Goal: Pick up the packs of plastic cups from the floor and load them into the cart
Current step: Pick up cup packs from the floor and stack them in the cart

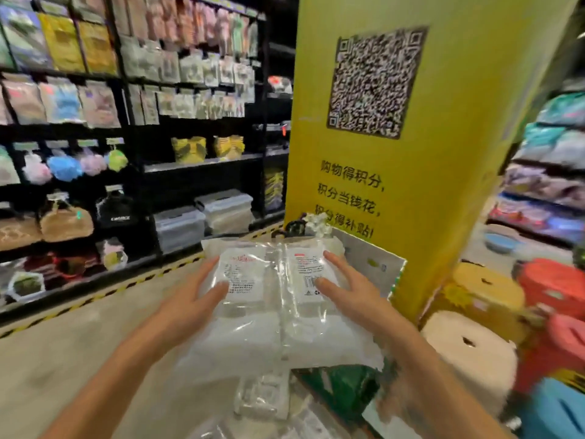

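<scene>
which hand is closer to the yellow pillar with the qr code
Right. The right hand rests on the cup packs beside the yellow pillar; the left hand rests on their far side from it.

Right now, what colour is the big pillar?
Yellow, with black writing; the pillar shows best in the head view.
</scene>
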Tool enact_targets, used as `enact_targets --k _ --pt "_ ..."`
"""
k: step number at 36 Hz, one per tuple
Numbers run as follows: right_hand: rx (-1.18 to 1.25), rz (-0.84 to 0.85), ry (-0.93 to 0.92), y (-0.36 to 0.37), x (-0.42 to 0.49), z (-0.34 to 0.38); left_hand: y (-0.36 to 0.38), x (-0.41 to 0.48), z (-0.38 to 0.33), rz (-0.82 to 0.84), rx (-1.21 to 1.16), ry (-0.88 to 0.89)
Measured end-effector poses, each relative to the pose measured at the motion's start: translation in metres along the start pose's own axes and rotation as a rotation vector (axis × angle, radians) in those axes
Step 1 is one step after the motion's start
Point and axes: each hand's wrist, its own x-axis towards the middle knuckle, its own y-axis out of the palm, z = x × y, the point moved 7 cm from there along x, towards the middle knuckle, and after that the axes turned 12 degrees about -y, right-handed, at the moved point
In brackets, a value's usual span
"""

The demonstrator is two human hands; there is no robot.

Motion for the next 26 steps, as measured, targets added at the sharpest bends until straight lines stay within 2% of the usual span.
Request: enact_targets --k 4,13,22,26 --pt "-0.022 -0.162 0.128 -0.045 -0.047 0.002 0.031 0.005 -0.043 0.215 -0.042 0.12" --pt "-0.092 -0.556 0.387 -0.124 -0.209 0.003 0.13 -0.035 -0.139 0.561 0.108 0.402" --pt "-0.228 -0.879 0.684 -0.161 -0.41 0.028 0.232 -0.182 -0.209 0.868 0.136 0.689" --pt "-0.206 -1.023 0.818 -0.164 -0.507 0.042 0.272 -0.263 -0.231 1.003 0.159 0.843"
